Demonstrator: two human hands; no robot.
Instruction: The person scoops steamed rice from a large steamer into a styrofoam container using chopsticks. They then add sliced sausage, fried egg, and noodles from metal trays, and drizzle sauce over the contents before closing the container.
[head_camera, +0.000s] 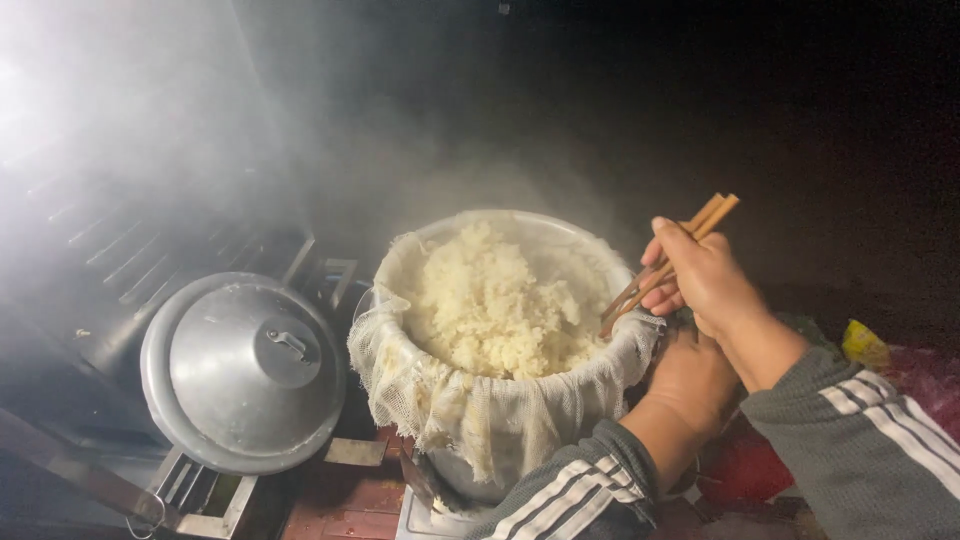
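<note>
Gripping a pair of wooden chopsticks (668, 258), the right hand (700, 280) has its fingers closed round them near the top end, tips angled down-left w/ the points at the rice (495, 305) by the pot's right rim. Left hand (690, 385) sits lower, pressed flat against the right outer side of the steamer pot (520, 235), partly hidden behind the right wrist; can't tell how far the fingers curl round, but it looks like a steadying hold on the pot wall, not a pinch. Rice is heaped in a mound inside, resting on a white mesh cloth (470, 400) that lines the pot & drapes over the rim all round. Steam rising thick to the upper left. Metal lid (245, 370) lies just beside the pot to the left, tilted against a rack. For doing it well, I'd judge: keep chopsticks together as one paddle, work from the edge inward, lift & turn rather than stab so grains don't mash; avoid snagging the cloth w/ the tips, since it's loose at the rim. Left hand should stay on the cloth-covered part, as bare metal is prob. hot, & keep the sleeve (570, 490) clear of the steam.
</note>
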